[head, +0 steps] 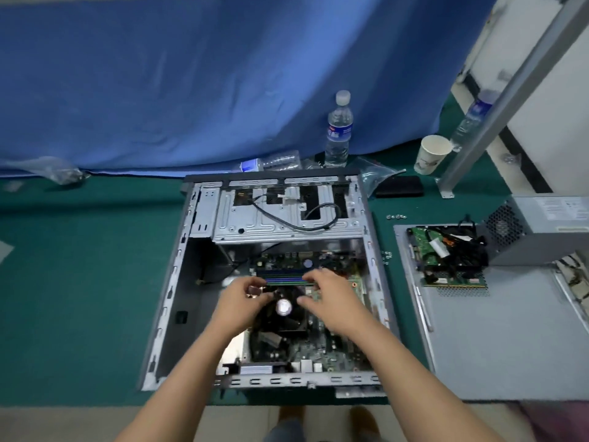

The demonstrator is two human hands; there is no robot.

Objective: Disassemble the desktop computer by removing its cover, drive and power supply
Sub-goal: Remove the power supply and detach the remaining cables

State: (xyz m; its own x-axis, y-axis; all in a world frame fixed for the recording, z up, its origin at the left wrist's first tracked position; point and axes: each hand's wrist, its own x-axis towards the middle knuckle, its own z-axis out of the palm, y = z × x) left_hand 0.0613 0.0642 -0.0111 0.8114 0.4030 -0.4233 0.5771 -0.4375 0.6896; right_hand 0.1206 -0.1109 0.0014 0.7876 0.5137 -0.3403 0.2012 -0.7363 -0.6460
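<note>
Both hands reach into the open case (178,282) over the memory sticks (283,277): left hand (245,301) pinches something small, right hand (328,293) spread, holding nothing, likely to release them.

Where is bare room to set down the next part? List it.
Green mat left of the case: bare. The removed cover has bare metal on its near half; its far end is crowded by the drive and power supply. Behind the case, bottles crowd.

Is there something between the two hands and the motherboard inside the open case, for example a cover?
Nothing visible does. The case is open on top, and the left hand and right hand already reach over the motherboard.
</note>
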